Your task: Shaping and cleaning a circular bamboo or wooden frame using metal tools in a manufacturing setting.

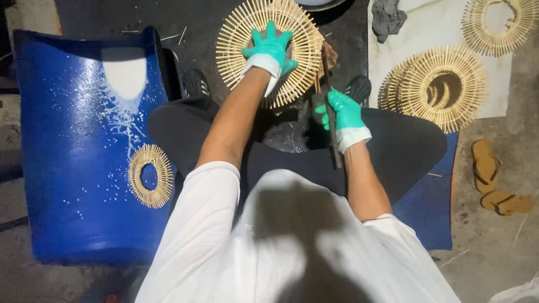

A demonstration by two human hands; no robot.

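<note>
The left hand (269, 50), in a green rubber glove, lies flat with its fingers (272, 31) spread wide on a round sunburst ring of pale bamboo sticks (238, 33), which rests on the dark floor just ahead of the person's knees. The palm covers the ring's open middle, and the sticks fan out past the fingertips on every side.

The right hand (343, 112), gloved the same, has its fingers curled tight round a dark, narrow wooden-handled tool (328, 90); the tool's upper end touches the ring's right edge.

A smaller bamboo stick ring (150, 176) lies on the curved blue plastic sheet (73, 168) to the left, well apart from both hands. To the right, a stack of finished bamboo rings (435, 87) sits on a white sheet (426, 28), with another ring (497, 25) beyond it. A pair of tan sandals (494, 179) lies on the concrete at far right.
</note>
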